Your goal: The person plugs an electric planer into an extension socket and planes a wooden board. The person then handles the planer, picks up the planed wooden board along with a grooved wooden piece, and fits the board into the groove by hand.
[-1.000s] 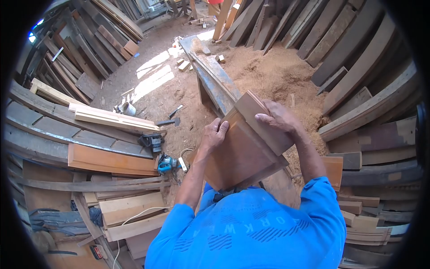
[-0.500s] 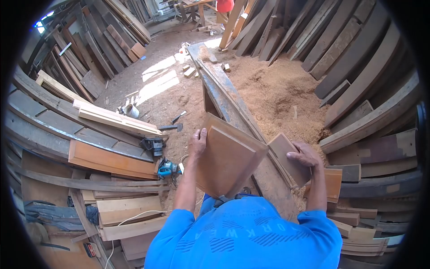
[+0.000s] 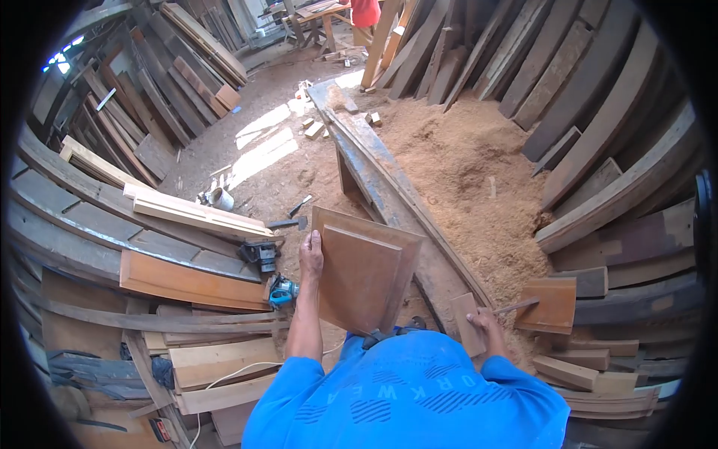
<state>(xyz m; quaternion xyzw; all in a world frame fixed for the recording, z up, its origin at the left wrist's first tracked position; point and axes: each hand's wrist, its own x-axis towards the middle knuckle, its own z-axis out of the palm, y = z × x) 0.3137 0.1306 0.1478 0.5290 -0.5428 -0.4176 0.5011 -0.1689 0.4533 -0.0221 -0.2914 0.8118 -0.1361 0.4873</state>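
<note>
My left hand (image 3: pixel 311 256) grips the left edge of a brown wooden panel (image 3: pixel 359 273) with a raised centre. The panel stands tilted in front of my body, its lower end near my waist. My right hand (image 3: pixel 490 329) is closed around a small flat wooden board (image 3: pixel 467 322), low by the near end of the long plank bench (image 3: pixel 441 262). A thin stick-like piece (image 3: pixel 517 305) sticks out to the right from beside that hand; I cannot tell whether the hand holds it. Beyond it lies an orange-brown wooden panel (image 3: pixel 550 305).
On the left are a blue power tool (image 3: pixel 282 290), a dark power tool (image 3: pixel 260 254), a hammer-like tool (image 3: pixel 288 223) and pale timber (image 3: pixel 198 209). Sawdust (image 3: pixel 479 165) is heaped right of the bench. Boards (image 3: pixel 591 97) lean along the right. A person in red (image 3: pixel 365 13) is far back.
The large panel has turned more upright and shifted left with my left hand. My right hand has drawn down toward my body with the small board, away from the large panel.
</note>
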